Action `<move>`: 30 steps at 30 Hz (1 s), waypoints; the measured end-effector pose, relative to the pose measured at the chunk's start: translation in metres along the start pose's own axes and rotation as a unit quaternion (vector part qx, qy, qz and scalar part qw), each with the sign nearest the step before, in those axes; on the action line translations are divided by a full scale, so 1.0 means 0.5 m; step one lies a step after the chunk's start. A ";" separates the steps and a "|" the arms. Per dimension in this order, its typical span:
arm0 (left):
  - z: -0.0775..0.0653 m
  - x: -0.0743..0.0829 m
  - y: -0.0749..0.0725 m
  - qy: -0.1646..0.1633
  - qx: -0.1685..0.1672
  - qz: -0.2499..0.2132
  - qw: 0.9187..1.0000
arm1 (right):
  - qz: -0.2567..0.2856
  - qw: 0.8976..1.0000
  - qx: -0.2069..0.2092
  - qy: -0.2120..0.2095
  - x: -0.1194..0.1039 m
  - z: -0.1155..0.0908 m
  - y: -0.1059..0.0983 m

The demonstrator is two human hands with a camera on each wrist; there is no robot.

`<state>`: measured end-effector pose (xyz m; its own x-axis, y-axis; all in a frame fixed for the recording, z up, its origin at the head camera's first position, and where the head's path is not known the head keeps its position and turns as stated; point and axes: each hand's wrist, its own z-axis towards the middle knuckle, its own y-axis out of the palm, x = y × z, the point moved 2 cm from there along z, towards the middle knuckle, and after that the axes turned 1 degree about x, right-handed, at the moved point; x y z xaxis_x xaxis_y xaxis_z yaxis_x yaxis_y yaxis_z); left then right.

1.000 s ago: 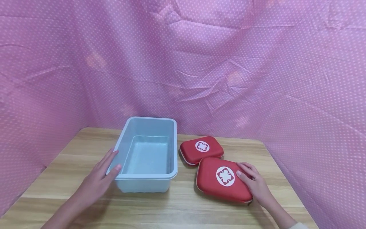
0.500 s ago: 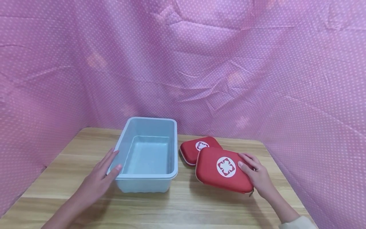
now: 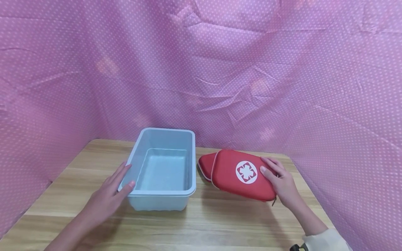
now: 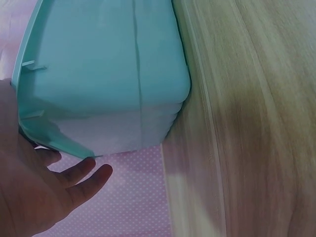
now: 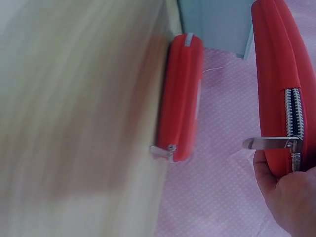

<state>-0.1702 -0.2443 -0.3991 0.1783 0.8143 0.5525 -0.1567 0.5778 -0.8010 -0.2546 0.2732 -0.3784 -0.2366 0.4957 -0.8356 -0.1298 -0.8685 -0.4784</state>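
Observation:
A pale blue plastic bin (image 3: 164, 192) stands on the table, with no contents visible. At its near left corner my left hand (image 3: 108, 197) rests on the rim, fingers fairly straight; in the left wrist view, some fingers (image 4: 79, 173) lie loosely outside the wall. My right hand (image 3: 281, 181) grips the right end of a red first-aid case (image 3: 226, 170), thumb on top near the white emblem. This case is raised and tilted, its zipper pull (image 5: 269, 142) hanging free. Behind and below it, a second red first-aid case (image 3: 206, 164) lies on the table, largely hidden.
The wood-grain table (image 3: 201, 230) extends in front of the bin and cases. A pink dotted cloth (image 3: 201, 69) hangs behind the table and along both sides. A light sleeve (image 3: 326, 240) covers the right forearm.
My right hand has lifted the nearer first-aid case off the table and moved it up and slightly left, covering more of the other case. The left hand and bin stay put.

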 end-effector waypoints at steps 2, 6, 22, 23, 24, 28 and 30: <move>0.000 0.000 -0.001 0.000 0.000 0.010 1.000 | 0.010 1.000 0.002 -0.005 -0.013 0.007 0.001; 0.002 0.002 -0.004 -0.006 -0.005 0.024 1.000 | 0.035 0.999 -0.001 -0.008 -0.036 0.018 0.008; 0.002 -0.002 -0.008 -0.005 -0.013 0.085 0.996 | 0.065 0.996 -0.022 -0.053 -0.143 0.071 0.069; 0.002 -0.002 -0.008 -0.004 -0.011 0.085 0.996 | 0.063 0.996 -0.026 -0.055 -0.154 0.073 0.074; 0.002 -0.002 -0.008 -0.002 -0.011 0.084 0.996 | 0.063 0.996 -0.031 -0.058 -0.166 0.074 0.079; 0.001 -0.001 -0.007 0.001 -0.007 0.083 0.997 | 0.050 0.995 -0.045 -0.075 -0.220 0.076 0.102; 0.001 -0.001 -0.008 0.002 -0.006 0.083 0.997 | 0.048 0.994 -0.053 -0.083 -0.238 0.079 0.116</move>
<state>-0.1703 -0.2468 -0.3962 0.1554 0.8982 0.4112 -0.1721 0.4345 -0.8841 -0.2721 0.1636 -0.2961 -0.3994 0.3962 -0.8267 0.0009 -0.9016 -0.4326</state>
